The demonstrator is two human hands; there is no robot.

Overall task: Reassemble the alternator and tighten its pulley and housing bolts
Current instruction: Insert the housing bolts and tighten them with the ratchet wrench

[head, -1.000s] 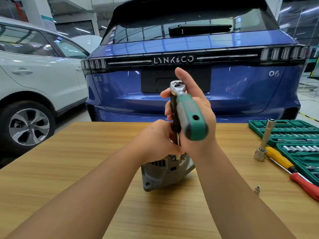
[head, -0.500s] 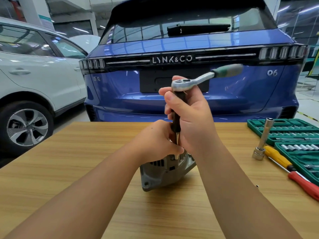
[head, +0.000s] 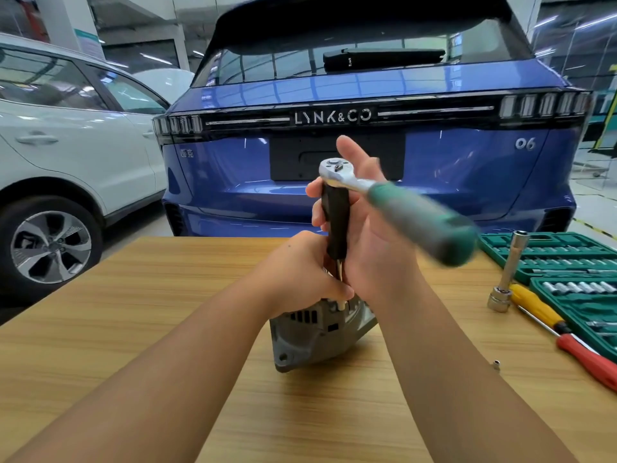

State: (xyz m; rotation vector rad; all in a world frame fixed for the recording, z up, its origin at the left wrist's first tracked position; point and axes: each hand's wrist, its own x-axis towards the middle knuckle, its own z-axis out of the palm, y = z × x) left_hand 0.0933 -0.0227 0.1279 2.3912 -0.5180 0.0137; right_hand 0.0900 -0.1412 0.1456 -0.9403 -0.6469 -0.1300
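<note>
Two green socket trays [head: 567,262] full of sockets; right hand [head: 377,242] gripping ratchet extension [head: 335,222], left hand [head: 300,269] clasping alternator [head: 314,335].

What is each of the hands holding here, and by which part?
Right hand grips the black driver shaft under the ratchet; left hand grips the alternator at its top.
</note>
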